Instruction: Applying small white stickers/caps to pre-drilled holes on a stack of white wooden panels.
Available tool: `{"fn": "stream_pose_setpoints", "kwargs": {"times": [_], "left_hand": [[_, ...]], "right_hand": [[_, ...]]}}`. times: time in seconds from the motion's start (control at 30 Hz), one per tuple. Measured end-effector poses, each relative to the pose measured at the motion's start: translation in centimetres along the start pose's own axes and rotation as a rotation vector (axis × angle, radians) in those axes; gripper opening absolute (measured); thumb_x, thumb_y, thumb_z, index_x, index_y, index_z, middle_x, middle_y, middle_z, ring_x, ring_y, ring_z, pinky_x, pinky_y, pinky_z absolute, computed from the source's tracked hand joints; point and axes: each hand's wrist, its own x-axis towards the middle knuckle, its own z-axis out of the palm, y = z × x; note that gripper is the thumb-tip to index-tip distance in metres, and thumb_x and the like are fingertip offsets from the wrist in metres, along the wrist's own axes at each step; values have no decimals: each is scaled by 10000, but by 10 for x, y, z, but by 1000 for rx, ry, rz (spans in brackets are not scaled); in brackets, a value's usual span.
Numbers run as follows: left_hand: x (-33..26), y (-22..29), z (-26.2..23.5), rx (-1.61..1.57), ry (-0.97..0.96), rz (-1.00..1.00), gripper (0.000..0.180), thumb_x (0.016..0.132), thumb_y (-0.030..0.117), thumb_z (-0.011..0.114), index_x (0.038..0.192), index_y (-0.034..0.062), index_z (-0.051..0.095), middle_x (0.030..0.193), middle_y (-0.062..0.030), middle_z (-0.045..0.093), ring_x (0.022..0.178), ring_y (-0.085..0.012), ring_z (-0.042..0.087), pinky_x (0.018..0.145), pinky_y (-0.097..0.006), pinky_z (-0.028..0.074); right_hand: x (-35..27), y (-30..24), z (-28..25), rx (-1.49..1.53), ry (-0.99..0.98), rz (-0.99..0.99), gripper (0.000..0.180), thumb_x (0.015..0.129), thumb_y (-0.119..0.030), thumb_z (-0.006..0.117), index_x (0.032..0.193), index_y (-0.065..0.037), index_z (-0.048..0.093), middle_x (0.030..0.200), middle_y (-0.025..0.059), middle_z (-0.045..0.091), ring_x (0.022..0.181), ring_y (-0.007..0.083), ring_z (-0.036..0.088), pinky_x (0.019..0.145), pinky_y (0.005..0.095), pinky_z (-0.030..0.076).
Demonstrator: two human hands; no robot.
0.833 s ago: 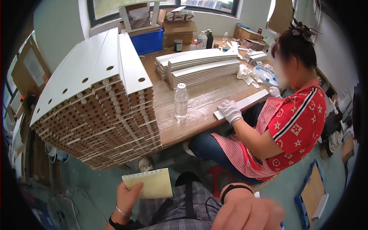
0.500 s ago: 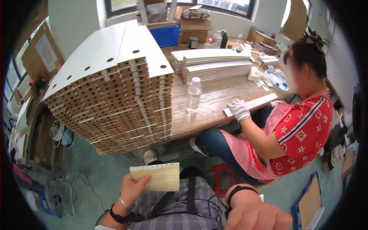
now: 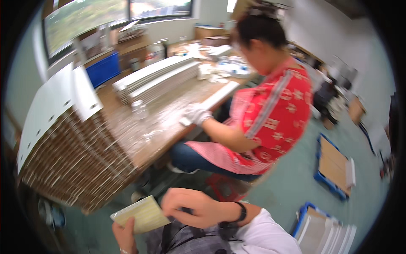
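The person's left hand (image 3: 124, 235) pinches one yellow notepad (image 3: 144, 216) low in front; the one right hand (image 3: 190, 207) curls by its right edge, and I can't tell whether it holds anything. Farther right, two blue-edged platforms (image 3: 334, 163) lie on the floor (image 3: 287, 182).

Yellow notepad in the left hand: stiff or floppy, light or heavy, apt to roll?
Probably fairly stiff: the notepad shows little sag beyond the left hand gripping its edge. Likely light, since it looks small and thin. Its flat shape suggests sliding, not rolling, if pushed.
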Motion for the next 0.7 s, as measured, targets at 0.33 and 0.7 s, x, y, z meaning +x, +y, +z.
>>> {"fn": "stream_pose_setpoints", "kwargs": {"times": [0.33, 0.7], "left_hand": [[-2, 38, 20, 128, -90, -18, 296, 857, 87, 562, 1097, -87, 561, 1041, -120, 617, 911, -193, 583, 811, -297, 456], [-9, 22, 6, -41, -14, 103, 206, 799, 47, 620, 983, -45, 617, 944, -81, 652, 830, -142, 604, 745, -275, 475]], "right_hand": [[-38, 57, 13, 72, 203, 464, 421, 833, -140, 630, 1199, -24, 456, 980, 53, 547, 883, 120, 520, 748, 234, 444], [-31, 73, 51, 281, -18, 719, 254, 885, -141, 590, 1080, 18, 555, 967, 33, 621, 875, 71, 547, 773, 246, 454]]}}
